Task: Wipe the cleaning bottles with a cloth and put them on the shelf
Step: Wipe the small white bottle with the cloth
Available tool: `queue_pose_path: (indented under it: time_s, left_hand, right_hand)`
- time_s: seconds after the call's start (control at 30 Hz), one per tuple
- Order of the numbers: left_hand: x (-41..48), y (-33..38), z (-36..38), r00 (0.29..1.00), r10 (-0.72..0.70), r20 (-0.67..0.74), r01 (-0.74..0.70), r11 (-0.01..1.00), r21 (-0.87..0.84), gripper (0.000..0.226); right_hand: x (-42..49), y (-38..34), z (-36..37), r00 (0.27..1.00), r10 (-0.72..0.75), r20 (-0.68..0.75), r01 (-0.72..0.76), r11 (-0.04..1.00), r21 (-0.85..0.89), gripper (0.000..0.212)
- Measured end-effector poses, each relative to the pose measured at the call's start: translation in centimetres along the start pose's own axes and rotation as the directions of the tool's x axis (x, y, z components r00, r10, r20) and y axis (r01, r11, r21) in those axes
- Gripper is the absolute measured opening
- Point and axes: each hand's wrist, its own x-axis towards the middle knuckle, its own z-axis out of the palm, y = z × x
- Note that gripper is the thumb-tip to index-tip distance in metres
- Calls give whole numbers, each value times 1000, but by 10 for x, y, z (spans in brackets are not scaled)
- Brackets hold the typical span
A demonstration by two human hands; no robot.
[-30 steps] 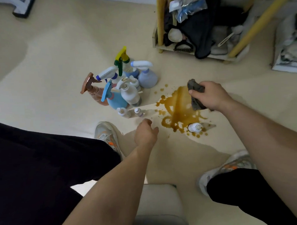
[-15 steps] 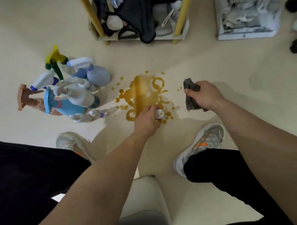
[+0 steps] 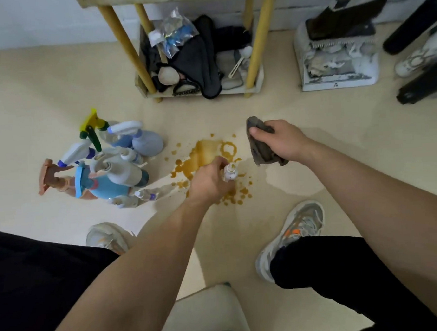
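The left hand [image 3: 208, 184] has its fingers curled round a small white bottle [image 3: 230, 174], holding it cap-up over the near edge of a brown spill [image 3: 207, 152] on the floor [image 3: 310, 106]. A second ago this hand was empty and short of the bottle, which lay in the puddle. Half a second ago it closed on it. So the pick-up looks done, and wiping is likely next.

The right hand [image 3: 285, 141] grips a bunched grey cloth [image 3: 262, 151] just beyond the spill, apart from the bottle. The other spray bottles [image 3: 117, 169] stand clustered to the left, not yet shelved. The shelf [image 3: 257, 43] stands behind, its bottom tier crowded with dark fabric [image 3: 195, 61], a clear plastic bag [image 3: 174, 37] and a brush [image 3: 185, 90].
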Motion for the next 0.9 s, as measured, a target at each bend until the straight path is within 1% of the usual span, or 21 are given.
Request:
queue_pose_path:
  time_s: [0.07, 0.17, 0.23, 0.3, 0.4, 0.47, 0.53, 0.6, 0.67, 0.7, 0.73, 0.8, 0.83, 0.9]
  left_hand:
    - [-1, 16, -28, 997, 60, -50, -62, 997, -36, 44]
    - [-7, 45, -79, 979, 150, -140, -170, 975, -142, 46]
    - [-16, 64, -117, 957, 222, -186, -261, 939, -224, 44]
    - [-30, 84, -157, 928, 303, -217, -359, 881, -308, 42]
    - [-59, 110, -210, 881, 414, -229, -473, 779, -412, 41]
    - [-77, 121, -237, 851, 483, -205, -522, 741, -422, 39]
    - [-91, 126, -256, 833, 528, -166, -545, 732, -408, 34]
    - [-97, 127, -266, 838, 531, -121, -535, 760, -369, 28]
    - [-102, 126, -270, 855, 511, -89, -505, 782, -364, 26]
    - [-103, 124, -271, 861, 501, -88, -495, 785, -372, 26]
    - [-104, 122, -272, 865, 493, -93, -488, 784, -384, 26]
    - [-104, 120, -275, 868, 487, -94, -476, 766, -431, 27]
    - [-103, 120, -277, 869, 486, -89, -470, 756, -455, 28]
    - [-99, 123, -282, 882, 468, -57, -429, 746, -509, 27]
  right_hand:
    - [-12, -34, -17, 998, -69, -13, 68, 998, -14, 42]
    - [-35, -75, -41, 986, -160, -52, 158, 987, -29, 41]
    - [-50, -97, -51, 969, -232, -87, 233, 972, -1, 46]
    - [-63, -117, -59, 953, -276, -123, 284, 958, 48, 48]
    - [-85, -146, -59, 942, -317, -108, 333, 921, 202, 29]
    - [-97, -162, -55, 923, -352, -154, 382, 883, 273, 24]
    - [-103, -174, -48, 891, -382, -244, 448, 830, 334, 22]
    - [-108, -185, -41, 856, -391, -337, 503, 780, 373, 20]
    - [-108, -193, -34, 810, -397, -432, 557, 752, 352, 19]
    - [-107, -197, -31, 790, -400, -464, 573, 751, 329, 22]
    - [-106, -199, -29, 781, -404, -476, 581, 749, 319, 28]
    - [-102, -202, -26, 784, -406, -469, 589, 726, 356, 43]
    - [-101, -204, -26, 782, -408, -470, 600, 696, 394, 45]
    - [-101, -209, -31, 778, -414, -473, 620, 626, 473, 35]
